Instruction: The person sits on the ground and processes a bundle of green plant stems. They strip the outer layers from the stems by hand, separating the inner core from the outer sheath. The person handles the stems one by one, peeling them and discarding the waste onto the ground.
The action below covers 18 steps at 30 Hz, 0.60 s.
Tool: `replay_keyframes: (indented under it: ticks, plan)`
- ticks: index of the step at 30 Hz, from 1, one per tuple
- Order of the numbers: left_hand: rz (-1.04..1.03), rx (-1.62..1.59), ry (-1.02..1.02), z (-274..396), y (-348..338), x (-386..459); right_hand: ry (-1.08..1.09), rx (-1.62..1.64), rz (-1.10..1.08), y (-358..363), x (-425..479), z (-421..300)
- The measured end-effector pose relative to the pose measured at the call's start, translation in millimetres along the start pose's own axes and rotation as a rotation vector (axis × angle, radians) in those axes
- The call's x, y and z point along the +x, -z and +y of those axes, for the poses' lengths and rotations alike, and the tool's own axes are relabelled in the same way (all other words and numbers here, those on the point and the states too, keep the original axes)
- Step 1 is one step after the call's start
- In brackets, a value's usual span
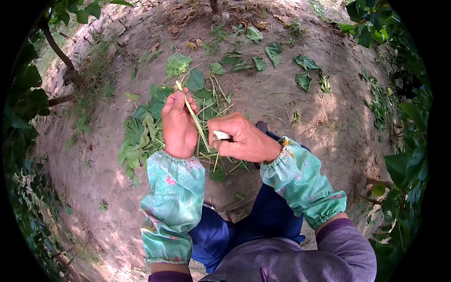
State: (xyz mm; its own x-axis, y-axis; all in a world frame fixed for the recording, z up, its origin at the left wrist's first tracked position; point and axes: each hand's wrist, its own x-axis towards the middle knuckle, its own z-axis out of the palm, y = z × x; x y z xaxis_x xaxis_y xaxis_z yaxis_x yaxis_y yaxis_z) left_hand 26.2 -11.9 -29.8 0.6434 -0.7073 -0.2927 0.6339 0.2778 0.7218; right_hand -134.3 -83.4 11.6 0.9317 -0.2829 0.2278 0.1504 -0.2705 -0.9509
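A pale green cut plant stem (192,112) slants upright in front of me, its flat upper end above the fingers of my left hand (180,123). The stem lies between that thumb and fingers, and its lower tip reaches my right hand (238,137). My right fist is closed round a small white object (222,135), perhaps a tool's handle; any blade is hidden by the fingers. Under both hands, large green leaves (137,137) and thin stalks (218,109) are heaped on the soil. Green patterned sleeve covers (174,204) cover both forearms.
Dry, cracked soil (317,116) surrounds me, with wilted leaves (306,70) scattered ahead. Woody branches (58,53) and foliage stand close on the left. More dense leaves (405,165) crowd the right side. My blue-trousered legs (215,232) are bent below my hands.
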Motion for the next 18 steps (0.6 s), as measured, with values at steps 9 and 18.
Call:
replay_keyframes:
  ticks: [9, 18]
  plan:
    - [-0.092, 0.017, 0.023, 8, 10, -10, 0.181, 0.015, -0.254, -31, -10, -4]
    - [-0.19, -0.216, 0.032, 36, 12, 16, -0.063, -0.158, -0.826, -67, -60, 10]
